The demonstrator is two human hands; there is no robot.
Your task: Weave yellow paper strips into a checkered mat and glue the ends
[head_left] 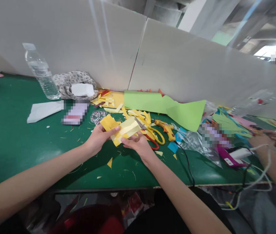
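Note:
My left hand (98, 138) and my right hand (138, 144) together hold a bundle of yellow paper pieces (122, 128) a little above the green table (11, 136). The left thumb presses on the darker yellow piece from the left. Fingers of the right hand pinch the bundle's lower right edge. Just right of the paper lie scissors with yellow handles (156, 134) and scissors with red handles (152, 143). A yellow glue gun (165, 127) rests behind them, its black cord (188, 162) running toward the table's front edge.
A water bottle (40, 73) and patterned cloth (67, 83) stand at the back left. Green paper sheets (167, 109) lean by the white partition (177, 65). Yellow scraps (108, 99) litter the middle. Another person's hands (267, 138) work at the right among coloured papers and cables.

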